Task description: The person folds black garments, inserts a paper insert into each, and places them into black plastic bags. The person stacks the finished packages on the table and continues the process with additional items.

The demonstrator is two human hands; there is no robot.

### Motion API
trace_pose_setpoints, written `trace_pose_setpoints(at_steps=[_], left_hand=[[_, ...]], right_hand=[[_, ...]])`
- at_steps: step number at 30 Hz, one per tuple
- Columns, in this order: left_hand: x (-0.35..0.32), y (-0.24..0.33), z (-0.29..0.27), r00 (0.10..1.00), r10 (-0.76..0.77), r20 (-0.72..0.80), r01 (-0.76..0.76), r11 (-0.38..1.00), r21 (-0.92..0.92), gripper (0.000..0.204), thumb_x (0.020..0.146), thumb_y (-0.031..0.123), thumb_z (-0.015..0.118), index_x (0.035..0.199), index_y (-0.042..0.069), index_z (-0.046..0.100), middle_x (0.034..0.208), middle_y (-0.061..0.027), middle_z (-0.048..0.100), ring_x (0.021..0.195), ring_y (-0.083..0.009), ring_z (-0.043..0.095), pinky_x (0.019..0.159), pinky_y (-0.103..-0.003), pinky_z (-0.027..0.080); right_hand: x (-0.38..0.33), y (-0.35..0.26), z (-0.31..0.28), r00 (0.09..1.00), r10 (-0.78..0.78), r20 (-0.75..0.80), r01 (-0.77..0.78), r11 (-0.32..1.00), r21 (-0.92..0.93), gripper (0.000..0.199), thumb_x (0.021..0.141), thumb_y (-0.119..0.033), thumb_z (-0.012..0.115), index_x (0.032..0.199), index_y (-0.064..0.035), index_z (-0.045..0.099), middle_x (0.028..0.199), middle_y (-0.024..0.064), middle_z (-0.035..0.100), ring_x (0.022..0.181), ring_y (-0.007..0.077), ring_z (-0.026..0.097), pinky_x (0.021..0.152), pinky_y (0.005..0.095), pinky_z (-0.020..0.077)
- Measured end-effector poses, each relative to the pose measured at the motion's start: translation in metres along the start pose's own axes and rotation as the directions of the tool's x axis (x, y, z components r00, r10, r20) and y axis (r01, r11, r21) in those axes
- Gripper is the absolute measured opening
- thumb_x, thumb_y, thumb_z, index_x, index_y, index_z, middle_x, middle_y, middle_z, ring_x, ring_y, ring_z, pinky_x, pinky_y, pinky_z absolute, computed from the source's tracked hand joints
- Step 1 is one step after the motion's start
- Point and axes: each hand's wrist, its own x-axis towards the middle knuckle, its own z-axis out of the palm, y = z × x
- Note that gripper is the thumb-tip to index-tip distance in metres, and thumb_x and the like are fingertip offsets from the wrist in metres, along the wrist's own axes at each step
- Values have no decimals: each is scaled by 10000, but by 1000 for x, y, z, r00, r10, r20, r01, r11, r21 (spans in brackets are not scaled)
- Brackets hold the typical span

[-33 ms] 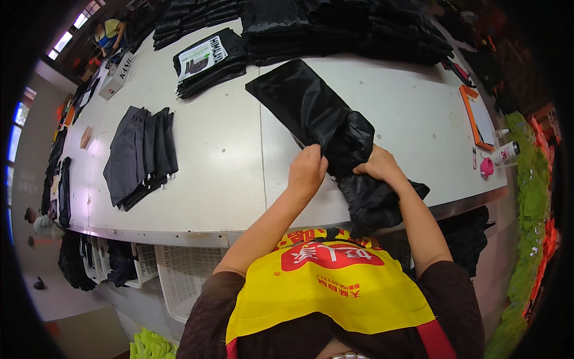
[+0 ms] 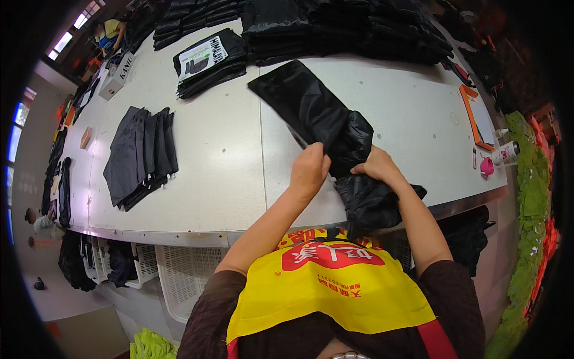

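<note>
A long, glossy black plastic bag (image 2: pixel 302 96) lies aslant on the white table in front of me. Its far end is flat; the nearer part is bunched up. My left hand (image 2: pixel 310 170) is closed in a pinch on the bag's left edge. On the other side my right hand (image 2: pixel 378 166) grips the bunched part, its thumb on top and the other fingers mostly hidden. Crumpled black material (image 2: pixel 371 206) hangs below the hands to the table's near edge. Whether it is the same bag or a garment in it, I cannot tell.
Dark grey folded garments (image 2: pixel 142 157) lie fanned at left. Behind are a labelled stack of black packages (image 2: pixel 209 66) and a long row of black piles (image 2: pixel 281 30). An orange tray (image 2: pixel 476 116), pink lid (image 2: pixel 487 167) and bottle (image 2: pixel 507 153) stand right. White baskets (image 2: pixel 179 272) sit below.
The black bag's far end and my left hand have shifted very slightly to the right. The crumpled part below has drawn a little to the left. Both hands keep their hold.
</note>
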Motion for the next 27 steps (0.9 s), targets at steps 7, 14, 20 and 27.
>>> trace_pose_setpoints(at_steps=[7,14,20,27], left_hand=[[-10,14,-28,997,3,74,-8,997,73,327,754,87,603,1058,7,511,845,-186,588,778,-346,591,644,-402,493],[53,10,-29,981,78,178,-163,830,534,153,700,51,605,835,45,533,813,-107,519,675,-270,601,542,-333,521],[87,-12,-5,954,-86,287,-94,824,559,117,786,151,591,771,35,578,838,-161,594,702,-339,628,638,-426,518],[92,5,16,987,100,129,-134,946,296,91,789,138,597,780,53,565,775,-127,587,695,-345,599,588,-431,478]], right_hand=[[-17,-10,22,994,-105,12,101,981,165,658,585,-286,780,1148,-29,556,1086,202,622,1022,350,588,891,369,448],[-18,-23,30,994,-101,-38,102,995,24,820,628,-332,771,1316,-80,404,1104,199,616,1047,365,576,904,409,452],[-23,-30,30,997,-73,-40,68,991,-113,894,689,-325,713,1400,-22,264,1025,228,633,962,370,611,851,418,480],[-28,-37,40,976,-197,-97,177,966,-190,764,731,-241,670,1360,32,333,930,194,642,872,341,634,770,416,514]])
